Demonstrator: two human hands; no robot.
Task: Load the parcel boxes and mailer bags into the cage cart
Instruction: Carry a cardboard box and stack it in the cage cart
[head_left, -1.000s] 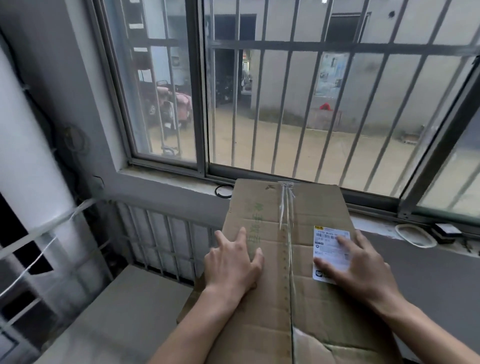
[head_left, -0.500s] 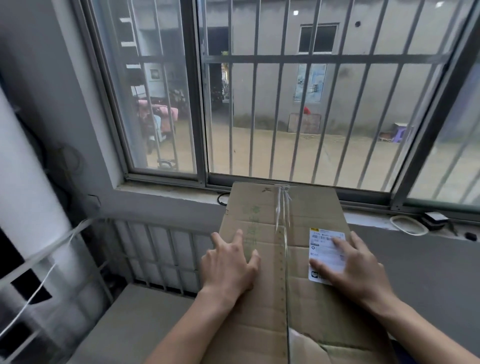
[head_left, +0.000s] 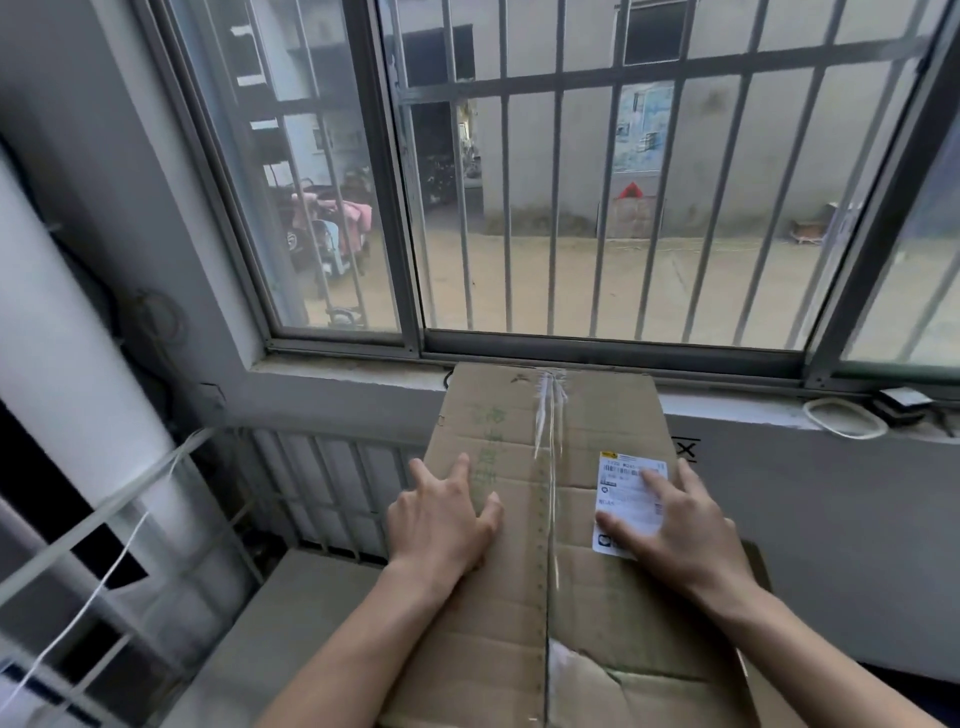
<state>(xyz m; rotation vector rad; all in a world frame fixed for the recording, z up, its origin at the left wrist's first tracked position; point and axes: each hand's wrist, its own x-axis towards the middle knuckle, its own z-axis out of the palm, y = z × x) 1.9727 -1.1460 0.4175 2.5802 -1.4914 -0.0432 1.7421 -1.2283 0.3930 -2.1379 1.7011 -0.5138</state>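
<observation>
Parcel box (head_left: 571, 597) under my two flat palms, at the windowsill (head_left: 337, 371).
My left hand (head_left: 441, 525) lies spread, fingers straight, on the box's left half. My right hand (head_left: 685, 535) lies spread across the white shipping label (head_left: 623, 499). The box's far end reaches the sill; the cage cart (head_left: 322, 483) bars stand just left of it.

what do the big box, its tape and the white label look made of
Box: brown corrugated cardboard, matte, by its creased flaps and torn patch. Tape along its seam: clear, glossy plastic, catching light. Label: white printed paper sticker, probably; barcode lines show.
</observation>
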